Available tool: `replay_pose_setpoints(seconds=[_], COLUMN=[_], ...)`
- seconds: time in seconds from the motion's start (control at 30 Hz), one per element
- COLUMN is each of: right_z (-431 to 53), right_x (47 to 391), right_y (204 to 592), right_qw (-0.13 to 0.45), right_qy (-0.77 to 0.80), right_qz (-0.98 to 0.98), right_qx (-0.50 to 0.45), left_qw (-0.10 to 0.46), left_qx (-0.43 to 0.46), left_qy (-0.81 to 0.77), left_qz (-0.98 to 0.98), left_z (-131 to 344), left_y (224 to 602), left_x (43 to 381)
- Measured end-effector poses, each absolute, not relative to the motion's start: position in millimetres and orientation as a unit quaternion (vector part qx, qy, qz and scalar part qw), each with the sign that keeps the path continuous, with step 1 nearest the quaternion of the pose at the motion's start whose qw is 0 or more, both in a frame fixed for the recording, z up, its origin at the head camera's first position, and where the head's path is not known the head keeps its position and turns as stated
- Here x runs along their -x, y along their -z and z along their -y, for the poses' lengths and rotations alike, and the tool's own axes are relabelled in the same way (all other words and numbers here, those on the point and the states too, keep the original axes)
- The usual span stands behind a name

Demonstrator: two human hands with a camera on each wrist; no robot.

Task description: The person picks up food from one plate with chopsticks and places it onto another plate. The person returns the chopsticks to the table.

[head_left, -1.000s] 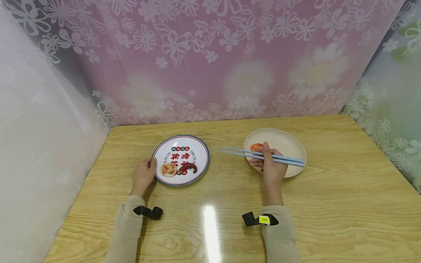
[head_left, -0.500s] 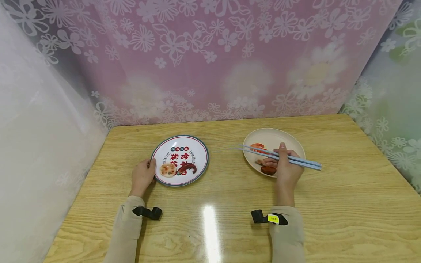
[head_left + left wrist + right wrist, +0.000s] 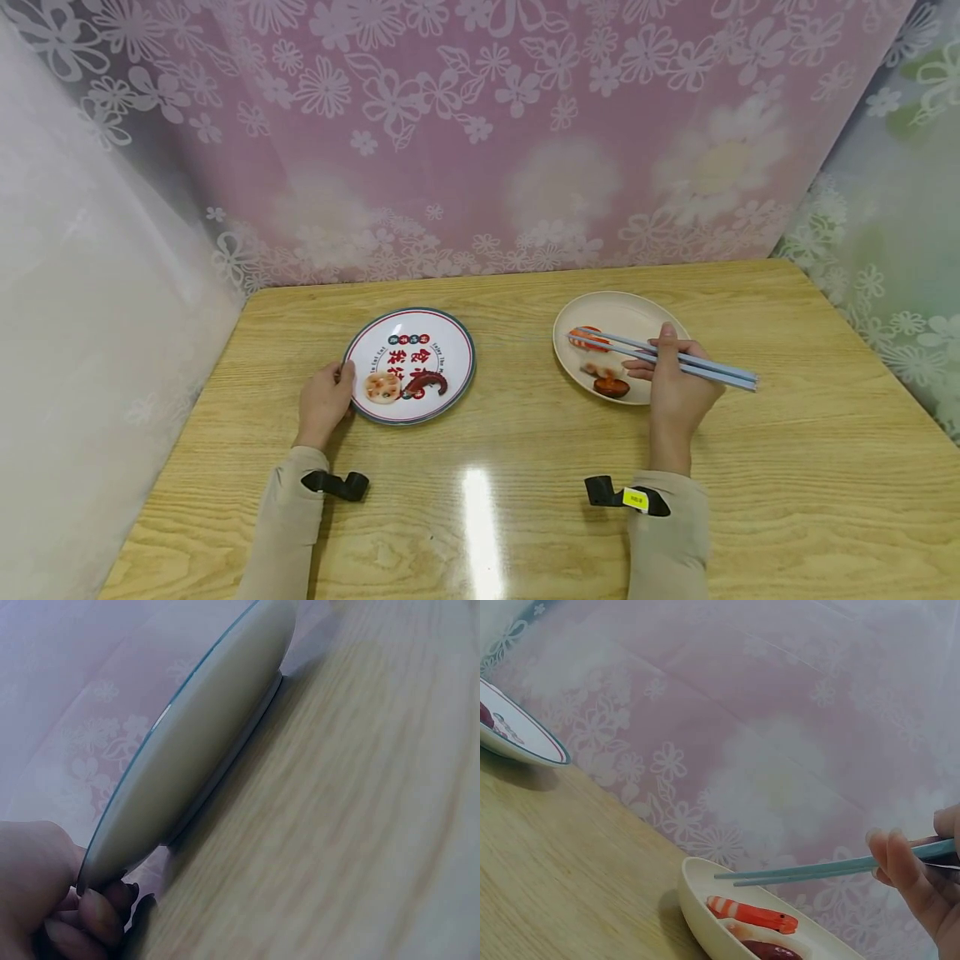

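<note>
My left hand point(image 3: 324, 404) pinches the left rim of a white plate point(image 3: 450, 350) with a blue-green edge and red printed characters. On that plate lie a lotus root slice point(image 3: 382, 387) and a dark red curled tentacle-like piece point(image 3: 429, 382). My right hand point(image 3: 678, 392) holds a pair of light blue chopsticks point(image 3: 712, 372), their tips over the left part of a cream plate point(image 3: 652, 312). In the right wrist view the tips hang above a striped orange shrimp point(image 3: 754, 913), apart from it. Beside the shrimp sit a pale piece point(image 3: 600, 370) and a dark brown-red piece point(image 3: 611, 387).
Both plates stand on a wood-grain table point(image 3: 517, 450), with a gap of bare wood between them. A pink flowered cloth point(image 3: 480, 167) hangs behind the table's far edge. Pale cloths hang at the left and right sides.
My right hand has moved to the right with the chopsticks, so their tips went from between the plates to over the cream plate. The left hand has kept its hold.
</note>
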State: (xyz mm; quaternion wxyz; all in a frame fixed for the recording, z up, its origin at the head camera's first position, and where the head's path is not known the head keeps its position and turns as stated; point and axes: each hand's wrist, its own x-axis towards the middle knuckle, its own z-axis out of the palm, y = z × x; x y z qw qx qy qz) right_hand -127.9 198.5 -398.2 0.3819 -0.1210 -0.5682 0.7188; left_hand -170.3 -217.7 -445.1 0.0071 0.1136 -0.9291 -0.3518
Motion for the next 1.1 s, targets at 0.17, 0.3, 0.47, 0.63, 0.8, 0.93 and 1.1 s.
replay_pose_setpoints(seconds=[0.17, 0.3, 0.47, 0.63, 0.8, 0.93, 1.1], right_z=[-200, -199, -192, -183, -179, -182, -182], right_x=[128, 127, 123, 117, 118, 126, 130], right_y=[394, 390, 384, 373, 373, 386, 399], right_qw=[0.39, 0.393, 0.388, 0.371, 0.356, 0.358, 0.376], right_qy=[-0.712, -0.681, -0.638, -0.636, -0.647, -0.617, -0.564], right_qz=[0.575, 0.61, 0.66, 0.673, 0.668, 0.695, 0.731], right_qx=[0.103, 0.095, 0.083, 0.077, 0.088, 0.09, 0.08], left_qw=[0.007, 0.006, 0.008, 0.009, 0.011, 0.01, 0.01], left_qx=[-0.113, -0.114, -0.113, -0.112, -0.111, -0.11, -0.108], left_qy=[0.352, 0.351, 0.349, 0.351, 0.348, 0.349, 0.348], left_qz=[0.929, 0.929, 0.93, 0.93, 0.931, 0.931, 0.931], left_z=[218, 218, 218, 217, 217, 217, 218], left_y=[445, 444, 444, 443, 444, 444, 445], left_x=[170, 170, 170, 170, 170, 170, 170])
